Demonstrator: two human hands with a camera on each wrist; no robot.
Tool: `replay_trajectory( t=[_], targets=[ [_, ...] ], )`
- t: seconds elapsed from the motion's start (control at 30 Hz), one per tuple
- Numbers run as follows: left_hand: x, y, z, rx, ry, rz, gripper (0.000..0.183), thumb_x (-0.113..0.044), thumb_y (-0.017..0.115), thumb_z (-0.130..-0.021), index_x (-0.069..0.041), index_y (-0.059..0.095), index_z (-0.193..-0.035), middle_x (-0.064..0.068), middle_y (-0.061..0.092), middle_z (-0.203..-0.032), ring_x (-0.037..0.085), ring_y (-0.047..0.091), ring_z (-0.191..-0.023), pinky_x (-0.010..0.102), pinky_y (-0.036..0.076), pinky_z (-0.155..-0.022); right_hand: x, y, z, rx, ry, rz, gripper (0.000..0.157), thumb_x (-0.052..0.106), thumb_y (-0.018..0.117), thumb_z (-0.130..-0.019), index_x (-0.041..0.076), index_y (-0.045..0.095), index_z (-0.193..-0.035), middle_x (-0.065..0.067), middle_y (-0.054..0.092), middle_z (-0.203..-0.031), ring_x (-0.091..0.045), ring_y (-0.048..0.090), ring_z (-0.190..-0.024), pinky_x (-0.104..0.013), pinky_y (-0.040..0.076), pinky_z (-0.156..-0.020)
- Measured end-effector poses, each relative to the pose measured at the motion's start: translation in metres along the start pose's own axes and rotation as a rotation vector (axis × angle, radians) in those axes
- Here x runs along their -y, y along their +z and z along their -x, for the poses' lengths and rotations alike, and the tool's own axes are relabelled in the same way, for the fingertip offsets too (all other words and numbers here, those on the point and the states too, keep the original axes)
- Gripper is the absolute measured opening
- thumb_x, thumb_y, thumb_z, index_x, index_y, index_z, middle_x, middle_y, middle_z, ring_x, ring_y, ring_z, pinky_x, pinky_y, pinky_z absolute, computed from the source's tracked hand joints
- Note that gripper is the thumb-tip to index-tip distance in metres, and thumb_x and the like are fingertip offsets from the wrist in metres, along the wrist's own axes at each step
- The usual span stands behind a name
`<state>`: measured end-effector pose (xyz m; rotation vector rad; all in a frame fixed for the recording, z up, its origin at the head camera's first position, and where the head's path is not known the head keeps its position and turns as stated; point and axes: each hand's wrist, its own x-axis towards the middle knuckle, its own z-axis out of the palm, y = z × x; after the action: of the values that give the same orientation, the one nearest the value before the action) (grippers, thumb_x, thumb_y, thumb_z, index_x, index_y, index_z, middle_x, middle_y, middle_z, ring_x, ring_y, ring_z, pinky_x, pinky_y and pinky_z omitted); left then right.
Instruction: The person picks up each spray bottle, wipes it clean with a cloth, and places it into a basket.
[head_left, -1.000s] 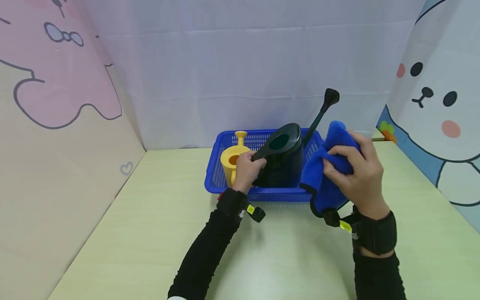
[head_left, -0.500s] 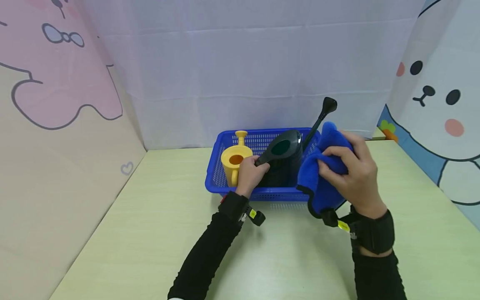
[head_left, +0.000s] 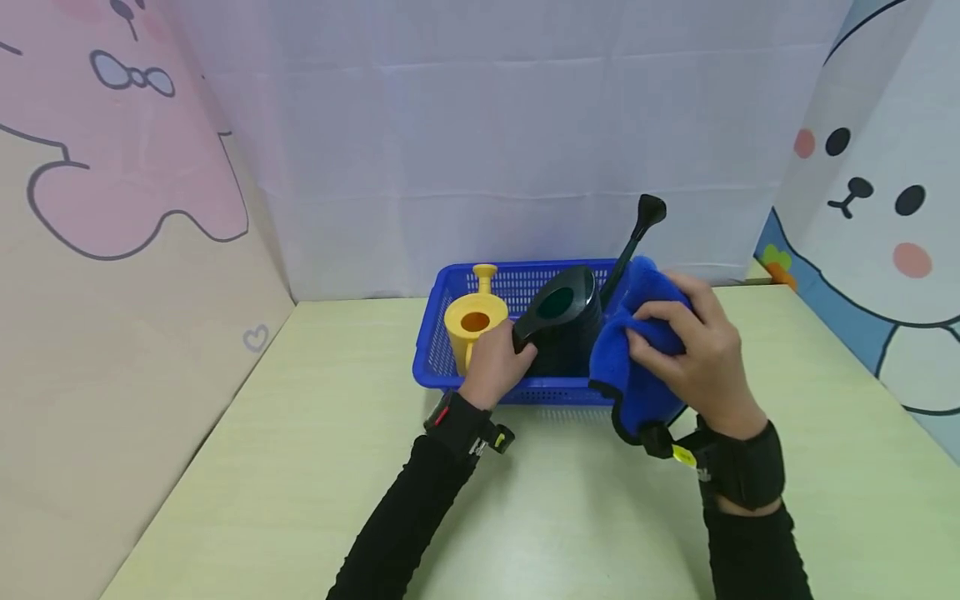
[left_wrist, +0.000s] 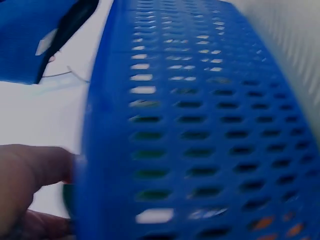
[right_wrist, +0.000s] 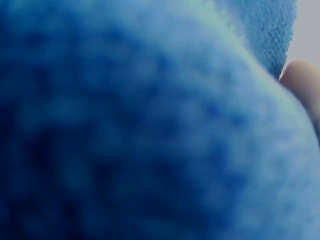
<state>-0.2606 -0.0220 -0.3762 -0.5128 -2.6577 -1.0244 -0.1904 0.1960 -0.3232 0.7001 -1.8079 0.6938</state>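
In the head view my left hand (head_left: 495, 364) grips the handle of a dark green watering can (head_left: 564, 333), which stands in a blue plastic basket (head_left: 517, 392). The can's long spout points up and to the right, past the basket's back rim. My right hand (head_left: 693, 350) pinches a bunched blue cloth (head_left: 637, 367) with dark edging, just right of the can; the cloth overlaps the basket's right end. Blurred cloth fills most of the right wrist view. In the left wrist view the basket's perforated wall (left_wrist: 190, 120) hides much of the can, and the left fingers (left_wrist: 37, 167) show beside it.
A small yellow watering can (head_left: 467, 321) stands at the basket's left end, right beside my left hand. The basket sits on a pale green tabletop (head_left: 315, 433). A white sheet (head_left: 480, 150) hangs behind, and printed panels flank both sides.
The green can has gone lower in the basket, and its spout tip has shifted down and slightly left. My right hand has moved a little left with the cloth.
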Motion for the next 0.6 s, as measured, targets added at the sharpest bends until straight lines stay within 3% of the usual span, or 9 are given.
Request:
replay_trajectory(
  t=[0.13, 0.27, 0.43, 0.6],
  targets=[
    [-0.005, -0.016, 0.008, -0.080, 0.044, -0.067, 0.026, -0.022, 0.056, -0.081, -0.001, 0.054, -0.096, 0.010, 0.053, -0.084, 0.019, 0.048, -0.077, 0.031, 0.044, -0.066, 0.003, 0.003, 0.001, 0.059, -0.048, -0.022, 0.042, 0.041, 0.050, -0.084, 0.000, 0.059, -0.082, -0.026, 0.054, -0.103, -0.037, 0.053, -0.095, -0.060, 0.046, -0.071],
    [-0.007, -0.040, 0.016, -0.187, 0.045, -0.051, 0.039, -0.023, 0.057, -0.081, 0.002, 0.054, -0.110, 0.017, 0.055, -0.103, 0.025, 0.049, -0.092, 0.038, 0.046, -0.080, 0.009, 0.011, 0.003, 0.150, -0.150, -0.049, 0.039, 0.038, 0.047, -0.086, 0.001, 0.059, -0.083, -0.026, 0.055, -0.103, -0.038, 0.055, -0.092, -0.058, 0.048, -0.068],
    [0.000, -0.073, 0.027, -0.277, -0.043, -0.011, 0.041, -0.025, 0.057, -0.080, 0.001, 0.054, -0.112, 0.020, 0.054, -0.107, 0.028, 0.049, -0.095, 0.042, 0.044, -0.081, 0.026, 0.036, 0.013, 0.314, -0.261, -0.081, 0.021, 0.026, 0.058, -0.081, 0.006, 0.060, -0.086, -0.021, 0.056, -0.106, -0.028, 0.058, -0.087, -0.043, 0.053, -0.068],
    [0.010, -0.099, 0.040, -0.322, -0.131, -0.023, 0.042, -0.027, 0.056, -0.081, -0.001, 0.055, -0.113, 0.019, 0.052, -0.112, 0.029, 0.048, -0.099, 0.045, 0.042, -0.083, 0.050, 0.069, 0.036, 0.582, -0.310, -0.098, 0.021, 0.020, 0.066, -0.073, 0.011, 0.060, -0.091, -0.014, 0.056, -0.112, -0.018, 0.057, -0.094, -0.029, 0.051, -0.077]
  ],
)
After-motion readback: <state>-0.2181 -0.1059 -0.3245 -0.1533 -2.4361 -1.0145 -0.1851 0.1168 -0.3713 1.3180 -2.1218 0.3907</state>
